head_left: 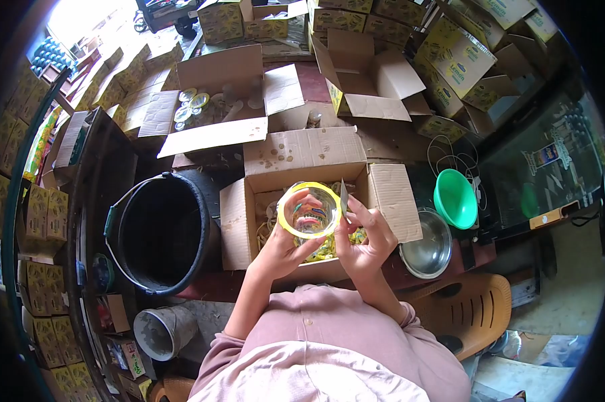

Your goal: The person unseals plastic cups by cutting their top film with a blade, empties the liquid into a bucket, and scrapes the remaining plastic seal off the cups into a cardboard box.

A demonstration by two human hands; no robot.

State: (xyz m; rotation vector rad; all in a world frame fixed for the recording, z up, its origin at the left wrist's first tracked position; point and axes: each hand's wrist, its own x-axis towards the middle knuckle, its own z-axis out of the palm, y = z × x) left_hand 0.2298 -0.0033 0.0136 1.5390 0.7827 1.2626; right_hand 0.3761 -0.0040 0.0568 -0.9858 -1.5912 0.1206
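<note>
A clear jar (320,226) with a bright yellow rim is in my left hand (275,249), whose fingers wrap round its side. Through its mouth I see some coloured print or contents, too unclear to name. My right hand (368,240) is beside the jar's right side, pinching a thin, flat greyish piece (344,198) that stands upright, nearly edge-on; its kind is unclear. Below both hands is an open cardboard box (306,149), its flaps folded out. Small yellow packets (326,252) lie inside it, partly hidden by the jar and hands.
Left of the box stands a large black bucket (202,221), with a grey bucket (165,333) lower down. A green bowl (456,199) and a steel bowl (426,242) are on the right. Beyond are an open carton (212,139) of jars and another open carton (376,107). An orange chair (473,311) is close by.
</note>
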